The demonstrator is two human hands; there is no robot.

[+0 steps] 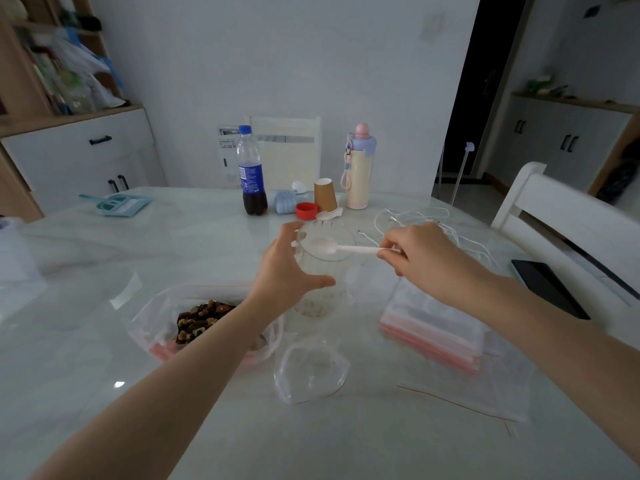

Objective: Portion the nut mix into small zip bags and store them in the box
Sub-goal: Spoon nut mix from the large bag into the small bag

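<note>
Spoon (341,249) lying level, bowl leftward over upright jar (320,271), right hand (419,254) fingers pinching handle; left hand (289,271) fingers gripping jar

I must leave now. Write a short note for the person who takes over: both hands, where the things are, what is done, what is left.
Left hand grips the clear glass, which is upright on the table.
Right hand pinches the white spoon, its bowl over the glass mouth.
Nut mix lies in the large open bag, near left.
One small zip bag stands open and empty; the stack of zip bags is on the right.
Done: no bag visibly filled.
Left: fill, seal, box. No box clearly seen.
</note>
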